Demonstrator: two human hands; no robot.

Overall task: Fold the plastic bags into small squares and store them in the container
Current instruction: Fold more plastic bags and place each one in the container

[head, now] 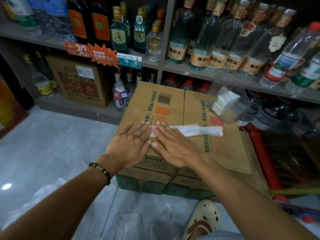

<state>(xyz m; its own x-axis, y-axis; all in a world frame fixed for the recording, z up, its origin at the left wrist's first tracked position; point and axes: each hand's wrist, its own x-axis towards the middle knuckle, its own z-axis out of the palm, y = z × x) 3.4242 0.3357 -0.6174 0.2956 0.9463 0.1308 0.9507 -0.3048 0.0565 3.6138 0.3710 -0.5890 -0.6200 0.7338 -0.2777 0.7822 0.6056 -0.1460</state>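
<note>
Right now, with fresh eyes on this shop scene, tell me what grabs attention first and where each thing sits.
First, the two flat hands, left hand and right hand, pressing a plastic bag folded into a long strip on top of a cardboard box. Next, the clear container at the box's far right corner, holding white folded pieces. Behind, shelves crowded with liquor bottles and an orange starburst price tag.

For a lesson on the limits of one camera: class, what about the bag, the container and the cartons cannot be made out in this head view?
- Plastic bag: its left end is hidden under the left hand and right hand.
- Clear container: the white folded pieces inside are too blurred to count.
- Lower cartons: their print is covered by the top carton and the arms.
</note>
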